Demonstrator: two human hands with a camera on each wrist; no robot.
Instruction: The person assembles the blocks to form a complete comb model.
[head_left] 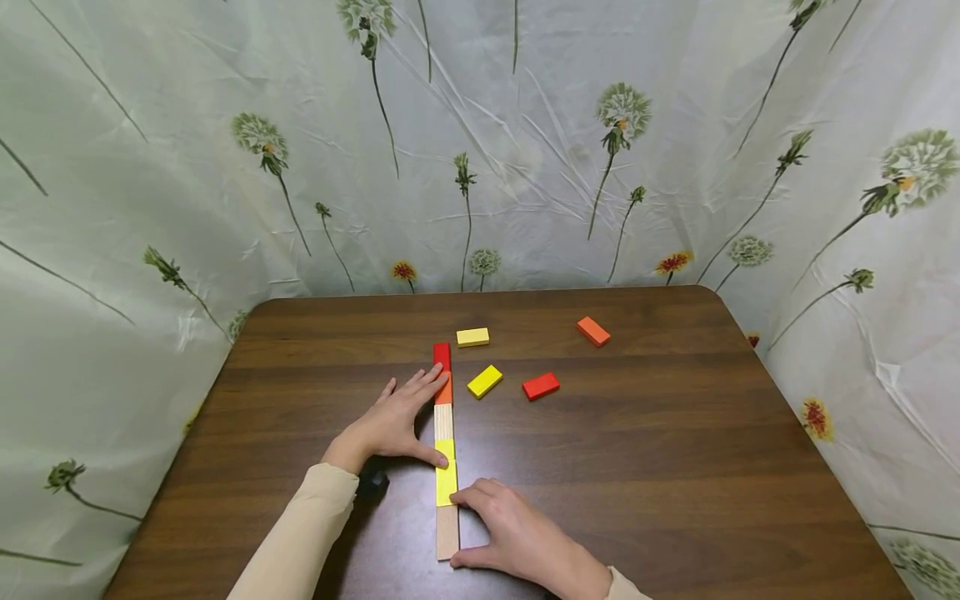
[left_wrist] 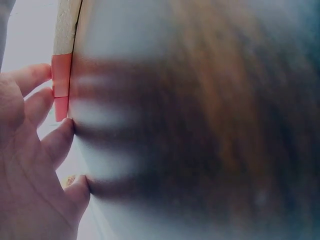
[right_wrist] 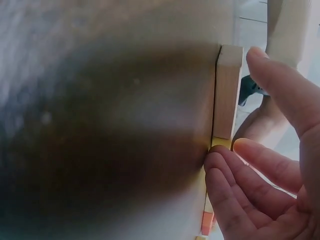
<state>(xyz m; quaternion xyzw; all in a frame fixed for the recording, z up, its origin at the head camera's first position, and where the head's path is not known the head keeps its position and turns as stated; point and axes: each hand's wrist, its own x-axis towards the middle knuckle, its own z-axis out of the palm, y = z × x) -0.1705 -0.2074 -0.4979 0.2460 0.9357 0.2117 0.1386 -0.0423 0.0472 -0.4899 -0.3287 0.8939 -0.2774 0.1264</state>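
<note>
A straight row of flat wooden blocks runs toward me on the table, end to end. From the far end come a red block (head_left: pixel 442 354), an orange block (head_left: pixel 445 393), a pale striped block (head_left: pixel 444 422), yellow blocks (head_left: pixel 446 486) and a plain wood block (head_left: pixel 447 533). My left hand (head_left: pixel 392 423) lies spread over the row, fingertips at the red and orange blocks, thumb on the yellow part. At the row's right side is my right hand (head_left: pixel 517 529); its index finger touches the yellow block, and its thumb is by the plain block's near end.
Loose blocks lie beyond and right of the row: pale yellow (head_left: pixel 472 337), bright yellow (head_left: pixel 485 382), red (head_left: pixel 541 386) and orange (head_left: pixel 593 332). The brown table (head_left: pixel 660 467) meets a flowered cloth (head_left: pixel 525 183) at its back. A small black object (head_left: pixel 372 485) shows under the left wrist.
</note>
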